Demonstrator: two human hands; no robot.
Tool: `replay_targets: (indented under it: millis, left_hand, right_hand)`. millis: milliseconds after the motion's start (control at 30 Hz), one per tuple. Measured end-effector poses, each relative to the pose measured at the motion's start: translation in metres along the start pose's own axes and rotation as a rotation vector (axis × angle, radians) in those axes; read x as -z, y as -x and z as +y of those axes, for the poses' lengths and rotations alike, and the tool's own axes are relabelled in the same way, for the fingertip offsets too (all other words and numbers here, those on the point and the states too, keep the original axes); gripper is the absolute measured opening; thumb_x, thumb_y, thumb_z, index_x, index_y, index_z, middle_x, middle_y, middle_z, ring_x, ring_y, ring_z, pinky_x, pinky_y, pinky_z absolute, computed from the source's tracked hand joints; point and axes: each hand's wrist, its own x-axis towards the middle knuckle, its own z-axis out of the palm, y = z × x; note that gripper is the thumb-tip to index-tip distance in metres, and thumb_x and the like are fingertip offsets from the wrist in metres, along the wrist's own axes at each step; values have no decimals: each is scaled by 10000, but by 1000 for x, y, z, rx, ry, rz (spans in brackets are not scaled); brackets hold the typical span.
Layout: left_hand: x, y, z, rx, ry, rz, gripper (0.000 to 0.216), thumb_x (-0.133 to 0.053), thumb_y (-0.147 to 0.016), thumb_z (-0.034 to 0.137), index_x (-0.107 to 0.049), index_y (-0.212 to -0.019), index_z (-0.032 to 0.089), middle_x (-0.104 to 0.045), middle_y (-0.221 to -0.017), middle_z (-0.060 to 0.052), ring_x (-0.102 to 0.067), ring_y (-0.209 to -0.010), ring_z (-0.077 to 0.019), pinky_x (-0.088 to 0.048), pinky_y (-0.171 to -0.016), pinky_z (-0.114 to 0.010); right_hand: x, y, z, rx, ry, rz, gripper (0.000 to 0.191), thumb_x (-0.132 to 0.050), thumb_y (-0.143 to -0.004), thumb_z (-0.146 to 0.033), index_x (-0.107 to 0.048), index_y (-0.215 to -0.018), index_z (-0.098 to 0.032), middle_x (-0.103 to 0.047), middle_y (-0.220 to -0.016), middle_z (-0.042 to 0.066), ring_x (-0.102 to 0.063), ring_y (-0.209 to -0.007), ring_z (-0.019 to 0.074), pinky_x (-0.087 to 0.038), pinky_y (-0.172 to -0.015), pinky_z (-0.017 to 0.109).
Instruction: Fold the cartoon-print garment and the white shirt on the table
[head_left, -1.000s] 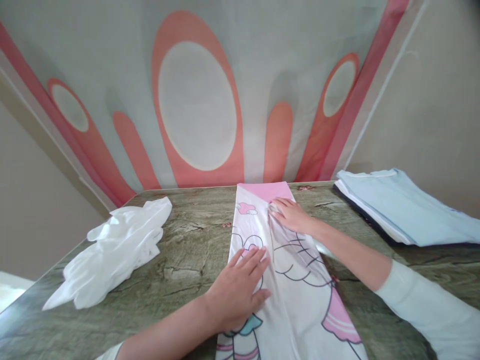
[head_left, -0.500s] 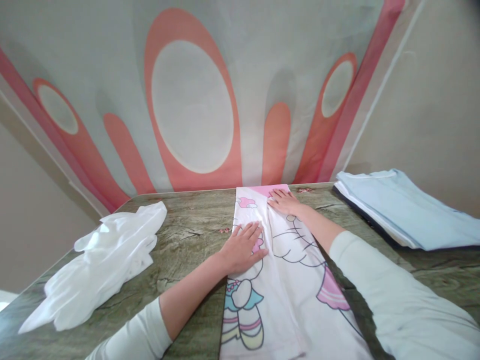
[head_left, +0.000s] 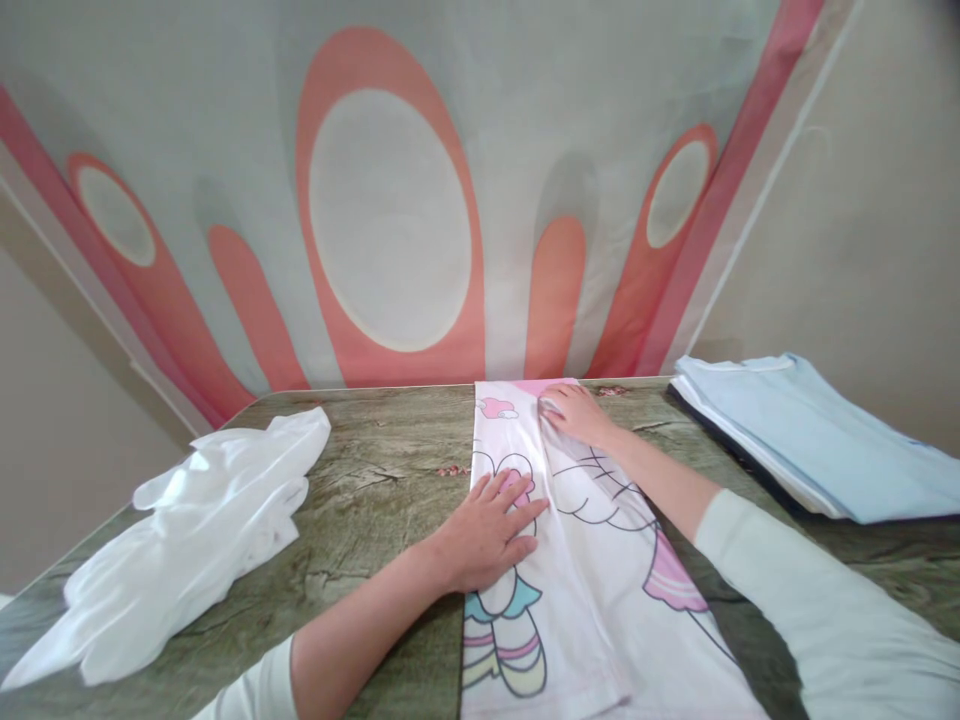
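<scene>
A grey backdrop (head_left: 506, 100) with coral-pink shapes fills the top of the frame, above the wood-patterned counter (head_left: 382, 520) spread across the bottom. The white printed cloth (head_left: 592, 600), pink at its far end, lies lengthwise on it at lower centre, running out of the bottom edge. Crumpled white fabric (head_left: 202, 530) sits lower left; a stack of folded clothes (head_left: 817, 435), pale blue on top, lies at right. My left grip (head_left: 487, 530) is flat and spread on the cloth, pinching nothing; my right grip (head_left: 577, 412) bends over its far end, but I can't tell whether it pinches any.
</scene>
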Motion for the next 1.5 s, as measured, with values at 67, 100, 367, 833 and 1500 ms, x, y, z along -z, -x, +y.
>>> replay_targets:
  millis: [67, 100, 367, 833, 1500]
  left_hand:
    - [0, 1, 1, -5, -2, -3, 480, -310, -946, 449, -290, -1393, 276, -228, -1476, -60, -131, -1357, -286, -149, -1069, -505]
    - [-1, 1, 1, -5, -4, -5, 485, -307, -945, 455, -285, -1395, 274, -226, -1477, -61, -130, -1357, -288, -145, -1068, -508]
    - [-8, 0, -1, -17, -7, 11, 511, -274, -944, 488, -258, -1408, 273, -168, -1494, -66, -127, -1355, -301, -136, -1065, -515]
    - [-9, -1, -2, -27, -4, 21, 502, -269, -944, 494, -289, -1397, 280, -191, -1488, -61, -142, -1352, -293, -131, -1071, -505]
    - [-8, 0, 0, -14, -51, 1, 518, -247, -943, 506, -258, -1404, 269, -196, -1483, -77, -135, -1350, -304, -136, -1060, -513]
  right_hand:
    - [10, 18, -12, 184, -100, 37, 271, -449, -885, -232, -595, -1103, -166, -575, -1151, 90, -505, -1067, 194, -354, -941, 333]
    - [14, 28, -18, 280, -150, 42, 244, -456, -882, -212, -618, -1059, -171, -592, -1101, 82, -533, -1010, 180, -388, -894, 314]
    - [33, 75, -45, 519, -52, 10, 185, -494, -868, -144, -663, -931, -186, -632, -967, 43, -559, -859, 157, -390, -775, 304]
    - [33, 74, -54, 725, 318, -19, 229, -421, -909, -148, -634, -827, -137, -601, -807, 52, -506, -741, 160, -310, -707, 317]
    - [38, 76, -58, 651, 156, -86, 181, -499, -873, -183, -634, -754, -160, -602, -793, 24, -510, -741, 140, -308, -696, 293]
